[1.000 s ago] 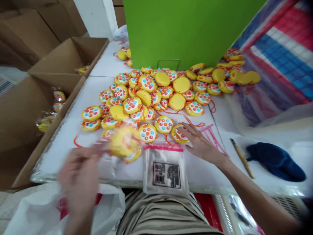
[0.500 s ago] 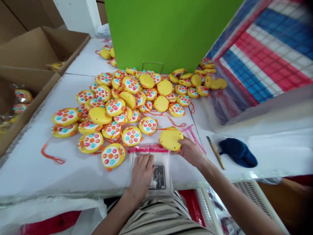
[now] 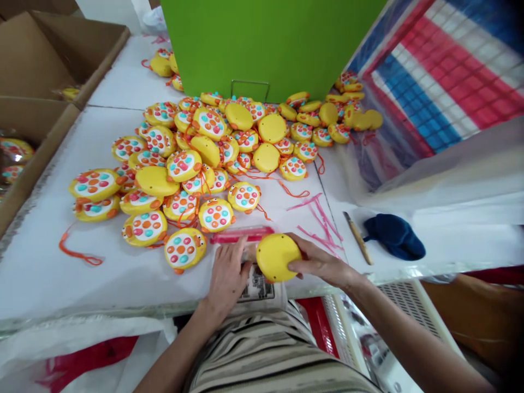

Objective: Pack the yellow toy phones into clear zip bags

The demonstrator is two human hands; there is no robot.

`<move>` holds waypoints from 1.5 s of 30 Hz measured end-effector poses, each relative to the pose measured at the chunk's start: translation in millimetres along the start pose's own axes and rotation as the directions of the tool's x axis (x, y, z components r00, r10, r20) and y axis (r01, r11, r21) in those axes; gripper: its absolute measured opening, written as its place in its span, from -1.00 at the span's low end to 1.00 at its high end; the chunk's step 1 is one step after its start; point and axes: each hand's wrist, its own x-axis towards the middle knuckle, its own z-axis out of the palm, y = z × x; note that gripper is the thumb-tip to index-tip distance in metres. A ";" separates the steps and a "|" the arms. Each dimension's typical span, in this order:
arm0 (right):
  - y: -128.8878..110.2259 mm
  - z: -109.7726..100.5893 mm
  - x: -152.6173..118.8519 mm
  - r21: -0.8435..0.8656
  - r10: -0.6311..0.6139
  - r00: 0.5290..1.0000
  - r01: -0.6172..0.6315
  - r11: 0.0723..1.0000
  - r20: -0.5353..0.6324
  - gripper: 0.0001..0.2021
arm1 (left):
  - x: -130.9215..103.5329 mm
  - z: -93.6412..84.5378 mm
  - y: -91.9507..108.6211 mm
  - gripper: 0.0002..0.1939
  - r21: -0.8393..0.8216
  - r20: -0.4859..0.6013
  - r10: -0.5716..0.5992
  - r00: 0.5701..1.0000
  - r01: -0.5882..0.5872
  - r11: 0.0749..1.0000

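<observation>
A: Where is the yellow toy (image 3: 278,257)?
B: In the right hand (image 3: 317,262), its plain back showing, above the right part of the clear plastic packaging (image 3: 257,290) at the tabletop's (image 3: 135,286) near edge.

A: And the right grip?
B: Closed around the toy's right side, thumb across the back. I can't tell whether the toy touches the packaging.

A: What about the left hand (image 3: 229,273)?
B: It lies over the packaging, just below the pink strip (image 3: 241,234), thumb near the toy. I can't tell whether its grip pinches anything.

A: What is close by?
B: 3 dotted toys (image 3: 185,250), faces up, in a slanting row beyond the left hand. Behind them, a heap of similar toys (image 3: 208,153) reaches toward the green panel (image 3: 266,43).

A: Further right?
B: Loose pink strips (image 3: 321,218), then a wooden-handled tool (image 3: 358,238) beside a dark blue cloth item (image 3: 394,236).

A: And on the left?
B: 1 orange cord loop (image 3: 77,254) on the tabletop, and cardboard boxes (image 3: 73,46) along its side, with wrapped toys (image 3: 14,150) inside.
</observation>
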 end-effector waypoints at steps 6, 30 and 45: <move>-14.6 9.4 -9.2 -0.477 0.047 0.978 0.056 0.877 0.201 -0.62 | -0.5 -1.1 -3.7 -0.67 0.019 0.043 0.128 0.991 -0.129 0.991; -0.9 29.6 19.7 -0.798 -0.364 0.931 0.240 0.553 0.028 -0.57 | -15.2 -30.0 16.6 -0.86 -0.054 -0.222 0.129 0.967 -0.144 0.988; -25.8 31.4 24.9 -0.867 -0.133 0.956 0.292 0.404 0.260 -0.61 | 16.0 -37.7 14.5 -0.82 -0.701 0.221 -0.415 0.883 0.440 0.561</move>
